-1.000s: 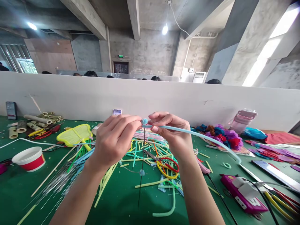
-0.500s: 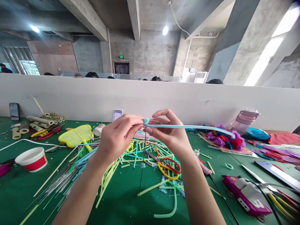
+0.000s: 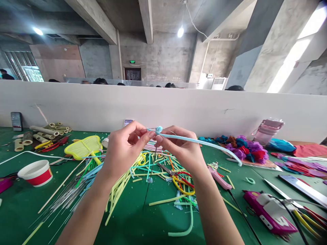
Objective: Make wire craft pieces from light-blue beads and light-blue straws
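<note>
A light blue pipe cleaner point(image 3: 204, 142) is held in front of me, with a small curled ball point(image 3: 158, 129) at its near end and a long tail reaching right. Thumb and fingers of my left hand point(image 3: 122, 153) are pinched at the left of the ball, around the top of a thin dark wire point(image 3: 152, 163). That wire hangs down at a slant and carries a small pale blue tuft point(image 3: 150, 180). My right hand point(image 3: 182, 149) pinches the pipe cleaner just right of the ball. Some fingertips are hidden behind the work.
Scissors point(image 3: 187, 182) lie among yellow and green strips point(image 3: 125, 185) below my hands. At left are a paper cup point(image 3: 35, 173), bamboo pieces point(image 3: 46, 132) and thin wires point(image 3: 68, 194). A pink glue gun point(image 3: 219, 178), magenta power strip point(image 3: 268, 211) and pink bottle point(image 3: 268, 131) stand rightward.
My left hand has rolled so its thumb shows more, and my right fingers have closed in. The pipe cleaner's free end has dropped and shifted left; the wire's lower end has swung left.
</note>
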A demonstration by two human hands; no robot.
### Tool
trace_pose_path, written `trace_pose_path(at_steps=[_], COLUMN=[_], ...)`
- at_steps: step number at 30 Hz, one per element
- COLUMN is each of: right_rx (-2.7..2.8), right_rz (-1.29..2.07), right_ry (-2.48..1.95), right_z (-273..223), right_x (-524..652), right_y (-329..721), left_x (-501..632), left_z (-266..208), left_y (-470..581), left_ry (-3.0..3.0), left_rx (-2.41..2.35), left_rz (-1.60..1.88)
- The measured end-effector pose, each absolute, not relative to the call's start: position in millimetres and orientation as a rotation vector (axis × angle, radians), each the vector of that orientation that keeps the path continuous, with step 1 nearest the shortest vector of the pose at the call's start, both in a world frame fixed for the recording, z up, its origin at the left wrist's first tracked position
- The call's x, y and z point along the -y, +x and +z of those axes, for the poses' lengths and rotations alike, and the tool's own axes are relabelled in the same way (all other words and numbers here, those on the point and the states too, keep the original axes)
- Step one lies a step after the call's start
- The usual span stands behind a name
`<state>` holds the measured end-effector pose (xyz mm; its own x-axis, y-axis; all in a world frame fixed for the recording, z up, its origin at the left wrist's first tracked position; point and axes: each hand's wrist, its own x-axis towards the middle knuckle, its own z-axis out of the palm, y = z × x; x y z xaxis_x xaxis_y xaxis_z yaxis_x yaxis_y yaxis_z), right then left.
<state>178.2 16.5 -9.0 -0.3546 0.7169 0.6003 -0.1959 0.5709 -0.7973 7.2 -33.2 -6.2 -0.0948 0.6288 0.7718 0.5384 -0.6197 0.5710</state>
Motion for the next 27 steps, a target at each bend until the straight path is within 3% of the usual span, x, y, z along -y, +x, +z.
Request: trace_pose_path(at_steps=[18, 27], right_rx=[1.642, 1.747], right_rz=[1.001, 0.740], right_ry=[-0.421, -0.416], right_z=[-10, -11], right_x=[-16, -18], right_y=[182, 185], left_x=[36, 32], left_z=[0, -1], left_y=[-2, -3], left_ry=[1.708, 1.674], left_rx=[-0.894, -0.885], left_rz=[1.440, 1.418])
